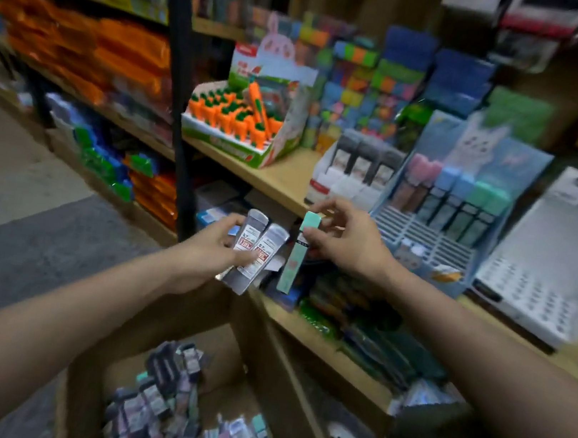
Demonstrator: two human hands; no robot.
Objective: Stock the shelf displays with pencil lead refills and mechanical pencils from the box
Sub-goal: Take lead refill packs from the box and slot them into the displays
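Two grey refills held in left hand; right hand pinches mint refill. Slot it upright beside mint ones in blue display.

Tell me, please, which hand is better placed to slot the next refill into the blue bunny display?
The right hand. It pinches a single mint-capped refill and is nearer the blue bunny display, where matching mint refills stand. The left hand grips grey refill cases farther from it.
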